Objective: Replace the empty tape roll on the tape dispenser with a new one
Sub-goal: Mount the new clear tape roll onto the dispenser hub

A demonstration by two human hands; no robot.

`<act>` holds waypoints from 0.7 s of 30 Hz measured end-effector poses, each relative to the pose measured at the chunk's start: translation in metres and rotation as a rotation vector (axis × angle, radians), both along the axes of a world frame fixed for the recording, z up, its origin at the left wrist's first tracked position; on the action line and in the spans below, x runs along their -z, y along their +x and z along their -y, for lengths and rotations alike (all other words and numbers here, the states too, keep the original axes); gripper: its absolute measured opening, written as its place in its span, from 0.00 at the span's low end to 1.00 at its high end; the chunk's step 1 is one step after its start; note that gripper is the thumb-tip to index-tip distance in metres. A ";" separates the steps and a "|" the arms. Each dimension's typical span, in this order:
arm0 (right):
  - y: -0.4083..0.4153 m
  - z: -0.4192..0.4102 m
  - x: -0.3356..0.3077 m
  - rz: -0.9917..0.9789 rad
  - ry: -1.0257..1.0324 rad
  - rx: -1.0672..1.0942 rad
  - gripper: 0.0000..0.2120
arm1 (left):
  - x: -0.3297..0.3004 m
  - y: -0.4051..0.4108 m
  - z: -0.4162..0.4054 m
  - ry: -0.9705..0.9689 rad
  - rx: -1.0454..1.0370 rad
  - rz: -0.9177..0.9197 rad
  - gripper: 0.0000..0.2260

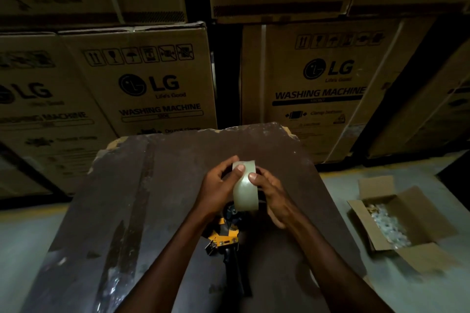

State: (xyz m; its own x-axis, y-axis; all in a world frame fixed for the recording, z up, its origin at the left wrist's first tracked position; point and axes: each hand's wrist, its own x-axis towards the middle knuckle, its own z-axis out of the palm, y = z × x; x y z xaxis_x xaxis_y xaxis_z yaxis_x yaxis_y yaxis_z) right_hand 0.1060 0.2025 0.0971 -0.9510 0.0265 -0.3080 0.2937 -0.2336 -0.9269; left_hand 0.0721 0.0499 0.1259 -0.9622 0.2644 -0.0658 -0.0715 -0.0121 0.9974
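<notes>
Nearest to us, our two forearms reach forward over the dark, scuffed bench [142, 211]. Between them, lying flat on the bench, we see the yellow-and-black tape dispenser [225, 235], its black handle pointing back toward us and its hub end partly hidden under the roll we hold.

Just above the dispenser we hold the new tape roll [245, 185], pale and glossy, standing on edge with its broad taped face turned toward us. Our left hand [220, 185] has its grip closed around the roll's left side, the thumb pressed on the upper face and the fingers curled over the top edge. Our right hand [270, 194] grips the right side, its thumb lying on the face beside the left thumb and its fingers wrapped behind the roll. Whether the roll's lower edge touches the dispenser, we cannot tell.

To the right, on the floor [330, 185], sits an open cardboard box [404, 244] with small whitish pieces inside. Beyond the bench's far edge stand stacked washing machine cartons [142, 79], printed with a logo and handling symbols, in dim light.
</notes>
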 end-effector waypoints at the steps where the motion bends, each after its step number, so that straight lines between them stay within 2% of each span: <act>1: 0.001 0.001 0.000 -0.007 -0.004 -0.011 0.38 | -0.001 0.000 0.001 0.028 0.027 0.042 0.20; 4: 0.002 0.003 -0.002 -0.028 -0.012 -0.019 0.37 | -0.003 0.001 0.003 0.105 0.081 0.131 0.18; 11: -0.001 0.004 -0.014 -0.020 0.014 -0.105 0.31 | -0.011 0.001 0.008 0.145 0.056 0.122 0.15; 21: -0.008 0.000 -0.020 -0.061 0.081 -0.137 0.40 | -0.031 -0.011 0.017 0.103 0.118 0.188 0.15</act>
State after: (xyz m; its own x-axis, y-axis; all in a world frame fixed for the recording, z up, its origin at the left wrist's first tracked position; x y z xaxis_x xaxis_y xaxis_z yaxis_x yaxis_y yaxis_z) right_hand 0.0975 0.2023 0.1173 -0.9643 -0.0824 -0.2515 0.2601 -0.1188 -0.9582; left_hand 0.0612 0.0334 0.1564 -0.8977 0.3887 -0.2074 -0.2624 -0.0933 0.9604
